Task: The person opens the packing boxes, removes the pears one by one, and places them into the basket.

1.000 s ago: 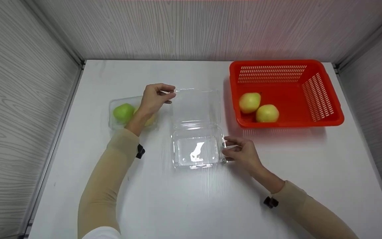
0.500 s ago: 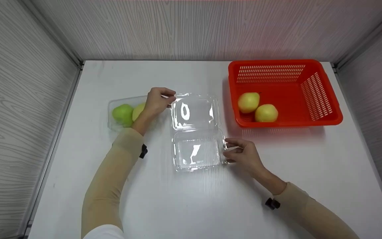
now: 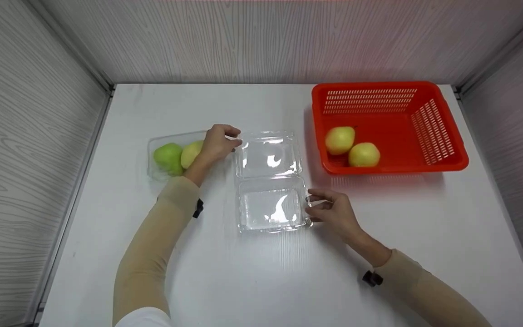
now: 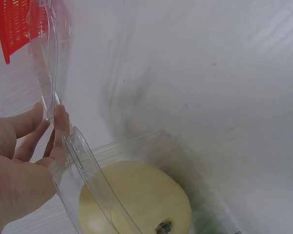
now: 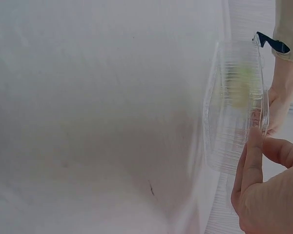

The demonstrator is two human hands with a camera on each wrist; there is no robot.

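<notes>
A clear plastic clamshell container (image 3: 270, 181) lies opened out in the middle of the table in the head view, its lid (image 3: 268, 156) on the far side of the base. My left hand (image 3: 219, 143) pinches the lid's left edge between thumb and fingers, as the left wrist view also shows. At the base's right side, my right hand (image 3: 334, 211) holds the rim; in the right wrist view its thumb and fingers (image 5: 254, 161) grip the clear wall. No fruit is inside this container.
Left of it, partly under my left forearm, another clear container (image 3: 152, 170) holds a green fruit (image 3: 168, 156) and a yellow one (image 3: 191, 153). A red plastic basket (image 3: 425, 170) at the back right contains two yellow fruits (image 3: 364, 155).
My left hand has moved slightly toward me and to the right with the lid, whose far edge is now nearer. My right hand has stayed almost still on the base.
</notes>
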